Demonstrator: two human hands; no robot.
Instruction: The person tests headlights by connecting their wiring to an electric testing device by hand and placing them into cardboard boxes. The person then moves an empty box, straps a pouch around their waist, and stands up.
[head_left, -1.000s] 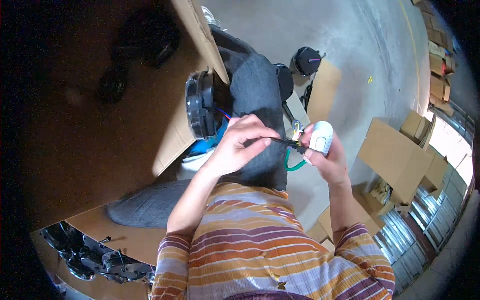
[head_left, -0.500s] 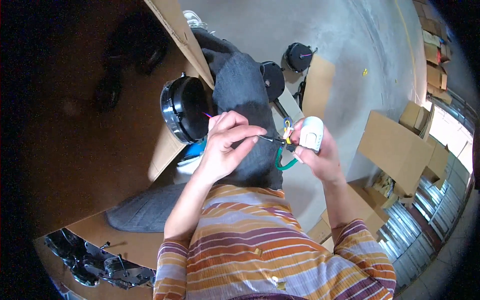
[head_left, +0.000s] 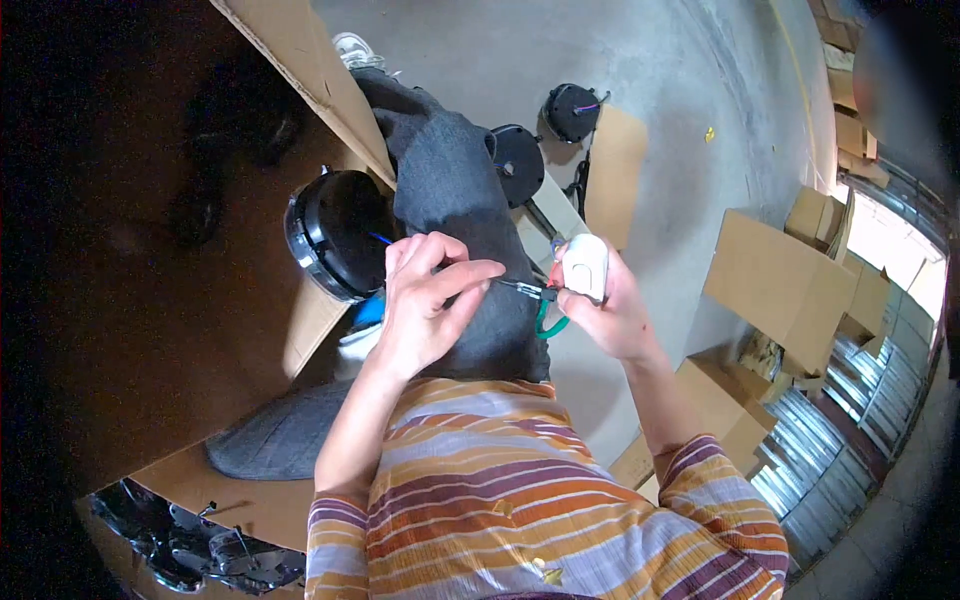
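Over my lap, my right hand (head_left: 622, 312) is closed around a rounded white plastic housing (head_left: 585, 270). A green cable (head_left: 547, 324) loops below it, and a small black connector (head_left: 548, 294) shows beside my thumb. Between the thumb and forefinger of my left hand (head_left: 428, 305) are thin wires (head_left: 522, 289) that run across to the connector. Their ends are hidden by my left fingers. A blue wire tip shows just past the back of that hand, close to a round black drum-shaped unit (head_left: 345, 235).
Two more round black units, one (head_left: 518, 165) by my knee and another (head_left: 572, 112) farther off, are near a flat cardboard piece (head_left: 615, 175). At left stands a large open carton (head_left: 335, 95). Cardboard boxes (head_left: 780, 290) pile up on the right. Black parts (head_left: 190, 545) lie at lower left.
The whole view has shifted, so most things appear slightly farther left. The white housing has turned a little in my right hand. Both hands keep their grip on the housing and wires.
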